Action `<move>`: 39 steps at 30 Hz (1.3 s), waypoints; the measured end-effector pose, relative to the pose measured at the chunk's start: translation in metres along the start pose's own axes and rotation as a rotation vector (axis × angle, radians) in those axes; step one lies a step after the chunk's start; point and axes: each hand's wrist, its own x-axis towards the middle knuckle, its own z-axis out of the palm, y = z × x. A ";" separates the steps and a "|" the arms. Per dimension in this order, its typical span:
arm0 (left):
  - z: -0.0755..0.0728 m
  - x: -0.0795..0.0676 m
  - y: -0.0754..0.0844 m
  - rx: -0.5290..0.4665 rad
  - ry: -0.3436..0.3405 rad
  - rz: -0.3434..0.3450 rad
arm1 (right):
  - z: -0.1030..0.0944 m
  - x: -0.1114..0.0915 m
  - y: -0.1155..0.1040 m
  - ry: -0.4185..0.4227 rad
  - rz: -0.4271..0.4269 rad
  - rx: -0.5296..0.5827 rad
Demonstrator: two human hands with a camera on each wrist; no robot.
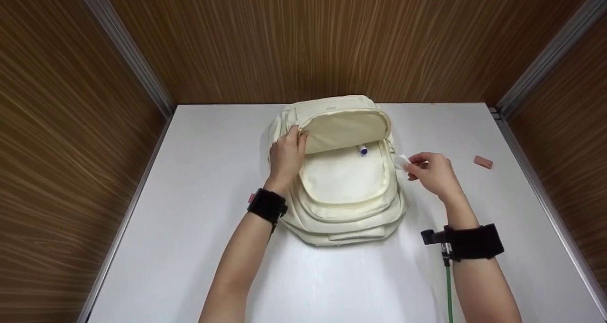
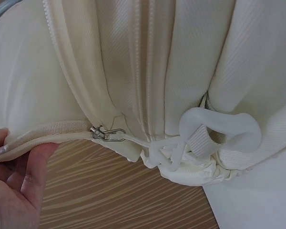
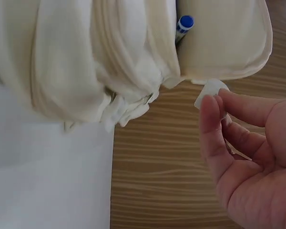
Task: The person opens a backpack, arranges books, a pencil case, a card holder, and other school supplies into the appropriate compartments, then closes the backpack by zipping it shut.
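A cream backpack lies on the white table, the flap of its front pocket lifted. My left hand pinches the flap's zippered edge at its left side; the left wrist view shows a metal zipper pull near that edge. Out of the pocket pokes a marker with a blue end; the rest of it is hidden inside. Just right of the bag, my right hand pinches a small white piece between thumb and fingers. Its exact kind cannot be made out.
A small reddish-brown block lies on the table at the right. Wood-grain panels wall in the back and both sides. A pale plastic hook hangs at the bag's side. A green cable runs from my right wrist band.
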 end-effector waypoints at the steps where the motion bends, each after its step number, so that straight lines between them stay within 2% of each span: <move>1: 0.000 -0.001 0.001 -0.003 0.013 0.008 | 0.005 0.001 -0.005 -0.011 -0.011 0.009; 6: 0.000 -0.001 0.002 -0.004 0.071 0.054 | 0.035 0.010 -0.026 -0.040 -0.044 -0.013; 9: 0.000 0.001 0.003 -0.003 0.084 0.066 | 0.054 0.016 -0.039 -0.058 -0.023 0.000; 14: 0.000 0.003 0.005 -0.009 0.080 0.057 | 0.084 0.026 -0.060 -0.128 0.071 0.129; 18: 0.001 0.005 0.004 -0.014 0.076 0.052 | 0.101 0.033 -0.076 -0.166 0.116 0.204; 23: 0.001 0.007 0.003 -0.005 0.071 0.032 | 0.114 0.040 -0.087 -0.194 0.074 0.309; 25: 0.000 0.007 0.003 -0.002 0.063 0.027 | 0.117 0.040 -0.087 -0.187 0.031 0.326; 28: 0.000 0.007 0.002 0.003 0.054 0.018 | 0.116 0.038 -0.083 -0.159 -0.036 0.293; 33: -0.003 0.007 0.001 0.010 0.045 0.006 | 0.102 0.034 -0.075 -0.095 -0.132 0.268; 36: -0.004 0.007 0.001 0.011 0.034 -0.001 | 0.086 0.033 -0.065 0.007 -0.183 0.239; 39: -0.004 0.007 0.001 0.009 0.022 -0.016 | 0.068 0.036 -0.050 0.169 -0.206 0.179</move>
